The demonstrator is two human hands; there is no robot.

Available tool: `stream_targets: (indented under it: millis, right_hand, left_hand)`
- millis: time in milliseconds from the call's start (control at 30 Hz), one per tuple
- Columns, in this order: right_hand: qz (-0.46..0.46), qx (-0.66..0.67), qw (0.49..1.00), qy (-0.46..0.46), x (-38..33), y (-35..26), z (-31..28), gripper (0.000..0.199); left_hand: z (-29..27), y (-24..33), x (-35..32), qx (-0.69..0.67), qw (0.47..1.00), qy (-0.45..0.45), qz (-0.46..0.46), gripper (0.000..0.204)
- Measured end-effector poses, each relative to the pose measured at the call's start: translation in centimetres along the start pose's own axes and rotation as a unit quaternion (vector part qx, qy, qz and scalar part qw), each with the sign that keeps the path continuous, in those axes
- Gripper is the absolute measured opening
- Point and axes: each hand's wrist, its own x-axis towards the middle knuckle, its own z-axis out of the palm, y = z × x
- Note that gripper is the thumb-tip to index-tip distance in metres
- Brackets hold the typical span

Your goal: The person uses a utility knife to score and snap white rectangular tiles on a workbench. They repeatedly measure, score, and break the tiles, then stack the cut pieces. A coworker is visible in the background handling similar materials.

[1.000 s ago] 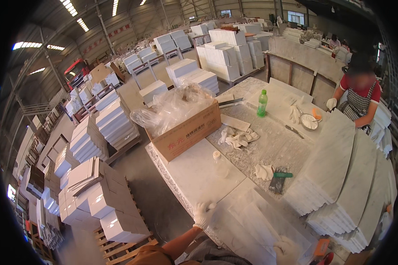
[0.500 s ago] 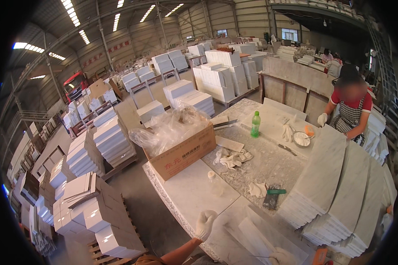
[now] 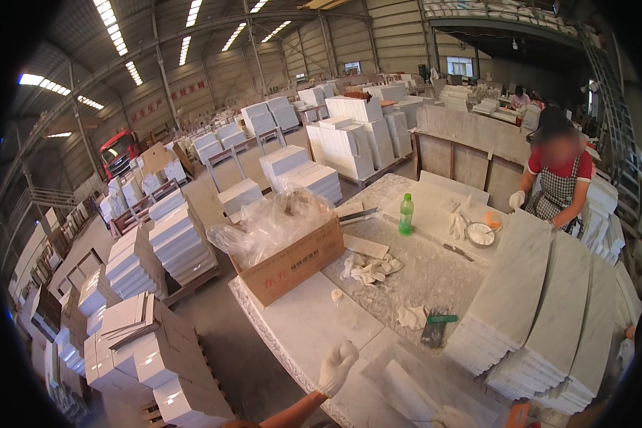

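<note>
My left hand (image 3: pixel 337 367), in a white glove, is raised over the near edge of the pale stone table (image 3: pixel 328 310). Its fingers are curled closed, and whether anything is in them is hidden. At the lower edge my right hand (image 3: pixel 453 416), also gloved, shows only in part beside a clear plastic sheet (image 3: pixel 471 396). The fingers of that hand cannot be made out. A long white strip (image 3: pixel 409 389) shows at the sheet, between my two hands. Beyond my left hand stands a clear bottle with a white cap (image 3: pixel 337 301).
A cardboard box (image 3: pixel 296 265) of clear plastic film stands at the table's left side. Farther off are a green bottle (image 3: pixel 406 214), crumpled gloves (image 3: pixel 371 268), a bowl of white powder (image 3: pixel 481 233) and a green-handled tool (image 3: pixel 442 319). Stacked slabs (image 3: pixel 503 285) line the right, near a co-worker (image 3: pixel 560 175).
My left hand has moved slightly right, its fingers still curled. My right hand stays at the lower edge by the plastic sheet. The whole view has shifted a little.
</note>
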Motion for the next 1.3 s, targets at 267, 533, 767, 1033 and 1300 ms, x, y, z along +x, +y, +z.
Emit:
stream_targets:
  millis: [267,533,767,1033,1300]
  right_hand:
    - [-0.02,-0.022,0.999,0.015,-1.2,2.4,1.9,0.021]
    - [-0.006,0.012,1.0,0.017,-1.0,0.9,1.7,0.014]
    - [0.017,0.002,0.999,0.048,-1.6,1.8,2.5,0.01]
    - [0.001,0.001,0.999,0.052,-1.7,2.5,2.5,0.008]
    - [-0.014,-0.015,0.998,0.059,-1.6,2.5,2.9,0.008]
  left_hand:
    - [-0.7,-0.8,-0.1,0.065,0.996,-0.044,0.038,0.046]
    - [-1.2,2.8,-0.4,0.26,0.964,-0.012,0.057,0.05]
    - [-1.8,4.0,-0.9,0.237,0.969,-0.024,0.066,0.041]
    - [-1.2,4.7,-1.1,0.369,0.868,-0.057,0.327,0.05]
    - [-0.7,5.2,-1.2,0.466,0.791,-0.054,0.394,0.047]
